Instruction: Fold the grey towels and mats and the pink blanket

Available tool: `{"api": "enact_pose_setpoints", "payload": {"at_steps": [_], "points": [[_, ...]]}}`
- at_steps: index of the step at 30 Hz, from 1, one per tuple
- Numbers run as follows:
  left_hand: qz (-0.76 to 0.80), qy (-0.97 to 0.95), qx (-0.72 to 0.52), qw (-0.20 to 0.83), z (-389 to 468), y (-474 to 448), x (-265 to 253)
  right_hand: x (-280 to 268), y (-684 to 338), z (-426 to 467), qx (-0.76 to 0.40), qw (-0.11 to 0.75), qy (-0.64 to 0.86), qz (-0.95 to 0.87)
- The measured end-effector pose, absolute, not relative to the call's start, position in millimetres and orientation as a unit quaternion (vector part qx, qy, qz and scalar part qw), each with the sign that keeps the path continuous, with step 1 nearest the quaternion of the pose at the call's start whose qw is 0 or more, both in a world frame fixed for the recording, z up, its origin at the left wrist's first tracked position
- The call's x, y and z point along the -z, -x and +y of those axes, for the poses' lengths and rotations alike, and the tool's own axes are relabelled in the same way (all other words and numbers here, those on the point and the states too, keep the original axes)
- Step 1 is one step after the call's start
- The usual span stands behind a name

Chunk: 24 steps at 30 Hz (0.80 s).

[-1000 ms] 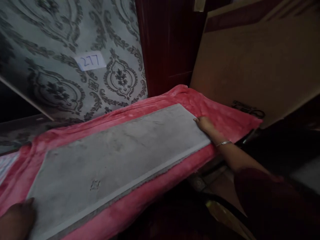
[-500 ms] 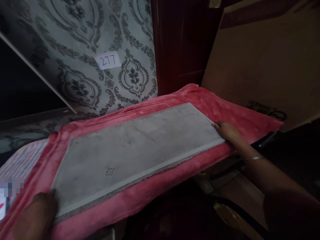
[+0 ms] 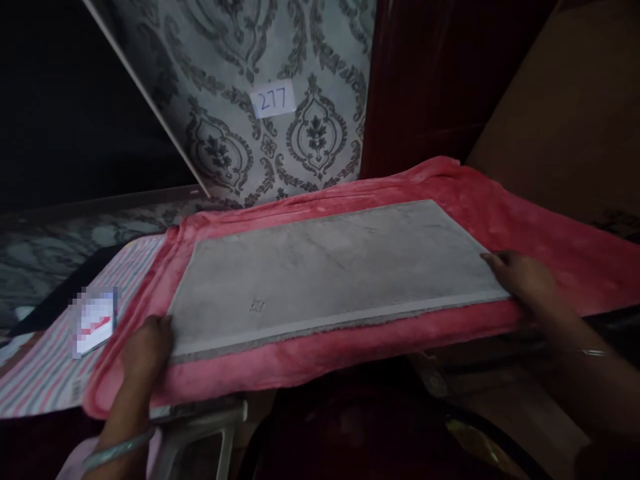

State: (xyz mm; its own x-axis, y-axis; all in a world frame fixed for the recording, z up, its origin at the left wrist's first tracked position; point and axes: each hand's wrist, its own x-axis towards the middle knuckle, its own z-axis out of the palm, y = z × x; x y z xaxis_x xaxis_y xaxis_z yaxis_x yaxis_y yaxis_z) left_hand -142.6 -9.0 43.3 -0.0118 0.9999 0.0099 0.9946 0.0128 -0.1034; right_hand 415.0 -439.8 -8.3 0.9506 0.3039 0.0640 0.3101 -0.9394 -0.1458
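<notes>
A grey towel (image 3: 320, 267), folded into a long rectangle, lies flat on a pink plush blanket (image 3: 320, 360). A pale band runs along its front edge, and a small patterned mark shows near its left end. My left hand (image 3: 149, 347) is closed at the towel's front left corner, fingertips pinching the edge. At the opposite end, my right hand (image 3: 523, 277) grips the right edge near the front corner, thumb on top. The fingers under the cloth are hidden on both sides.
A striped cloth (image 3: 55, 367) with a blurred-out item on it lies left of the blanket. Behind stand a dark screen (image 3: 75, 113), a patterned wall (image 3: 320, 67) with a "277" label (image 3: 274, 99), and a large cardboard box (image 3: 575, 100). A pale stool (image 3: 200, 440) stands below.
The view has swung left, so the towel and blanket appear farther right. More of the striped cloth and my left forearm shows. Both hands stay at the towel's ends.
</notes>
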Motion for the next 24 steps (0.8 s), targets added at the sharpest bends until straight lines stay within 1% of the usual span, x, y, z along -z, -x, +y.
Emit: {"api": "enact_pose_setpoints", "payload": {"at_steps": [3,5,6,8,10,11,12,14,17,20,24], "points": [[-0.702,0.711,-0.021,0.034,-19,141,-46,8,-417,-443,-0.032,0.081,0.990,-0.115],[-0.690,0.723,0.000,0.041,-23,141,-45,5,-417,-444,-0.034,0.081,0.992,-0.094],[-0.679,0.732,0.017,0.057,-24,140,-45,3,-416,-443,-0.015,0.082,0.992,-0.094],[-0.636,0.763,0.061,0.098,-27,133,-45,-3,-409,-434,0.062,0.095,0.983,-0.141],[-0.567,0.810,0.094,0.112,-28,116,-45,-12,-398,-411,0.148,0.132,0.947,-0.253],[-0.530,0.837,0.097,0.101,-29,105,-46,-16,-390,-393,0.173,0.156,0.918,-0.322],[-0.489,0.863,0.091,0.086,-30,92,-47,-21,-380,-373,0.174,0.177,0.886,-0.392],[-0.408,0.908,0.071,0.058,-33,66,-48,-29,-359,-325,0.155,0.196,0.824,-0.508],[-0.332,0.942,0.046,0.032,-37,38,-46,-36,-327,-250,0.103,0.176,0.753,-0.626],[-0.323,0.946,0.024,0.009,-39,34,-35,-34,-304,-187,0.053,0.140,0.713,-0.685],[-0.357,0.934,0.022,-0.009,-38,50,-13,-22,-293,-131,0.018,0.116,0.720,-0.684]]}}
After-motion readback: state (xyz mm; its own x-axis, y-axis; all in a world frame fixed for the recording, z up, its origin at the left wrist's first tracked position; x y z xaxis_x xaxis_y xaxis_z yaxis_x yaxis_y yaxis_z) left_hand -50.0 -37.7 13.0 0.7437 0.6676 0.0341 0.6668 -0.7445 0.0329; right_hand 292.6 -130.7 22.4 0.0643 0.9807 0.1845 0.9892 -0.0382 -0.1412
